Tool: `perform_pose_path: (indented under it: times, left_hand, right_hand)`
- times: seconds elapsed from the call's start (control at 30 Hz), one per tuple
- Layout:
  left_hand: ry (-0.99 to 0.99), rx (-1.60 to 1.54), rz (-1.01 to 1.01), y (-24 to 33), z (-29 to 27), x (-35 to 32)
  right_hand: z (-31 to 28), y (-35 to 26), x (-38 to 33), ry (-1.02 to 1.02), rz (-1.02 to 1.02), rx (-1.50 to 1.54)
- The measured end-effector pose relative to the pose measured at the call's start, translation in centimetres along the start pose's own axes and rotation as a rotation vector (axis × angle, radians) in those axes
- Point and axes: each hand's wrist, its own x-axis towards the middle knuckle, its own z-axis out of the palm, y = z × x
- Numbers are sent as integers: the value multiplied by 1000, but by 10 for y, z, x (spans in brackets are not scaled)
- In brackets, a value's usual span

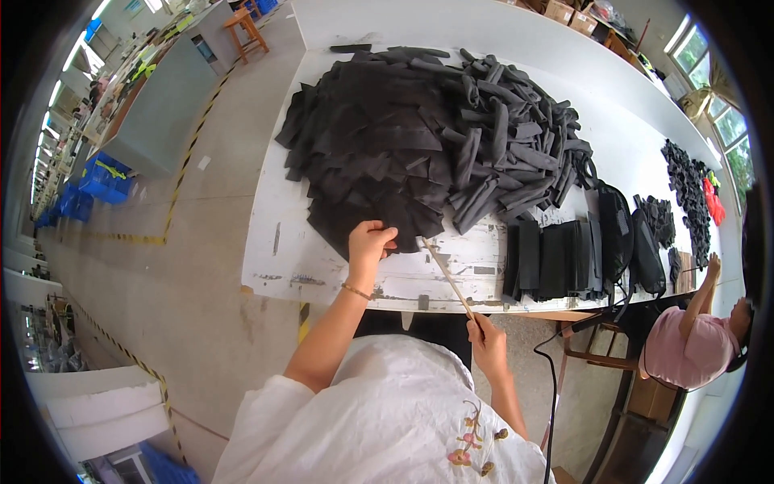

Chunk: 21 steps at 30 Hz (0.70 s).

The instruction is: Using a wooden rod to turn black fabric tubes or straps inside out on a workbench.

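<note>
At the near edge of a large heap of flat black fabric pieces, my left hand is closed in a pinch on a black fabric piece. My right hand, lower and to the right by the table's front edge, is wrapped round one end of a thin wooden stick. The stick slants up and left, and its far tip is beside the fabric near my left fingers. Whether the tip touches the cloth, I cannot tell. Rolled black fabric tubes are piled right of the flat pieces.
Stacked black pieces stand at the right on the white table, beside black bags. A black cable hangs below the edge. Further right sits a person in pink. Blue bins are across the aisle.
</note>
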Motion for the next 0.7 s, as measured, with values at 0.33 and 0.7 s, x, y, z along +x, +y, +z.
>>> perform_pose_path:
  times: [0.33, 0.7]
  left_hand:
    - [-89, -265, -269, 2, -19, 16]
    - [-117, -125, -218, -3, -26, 20]
  right_hand:
    - [5, -15, -3, -68, -18, 25]
    - [12, -8, -10, -73, -27, 23]
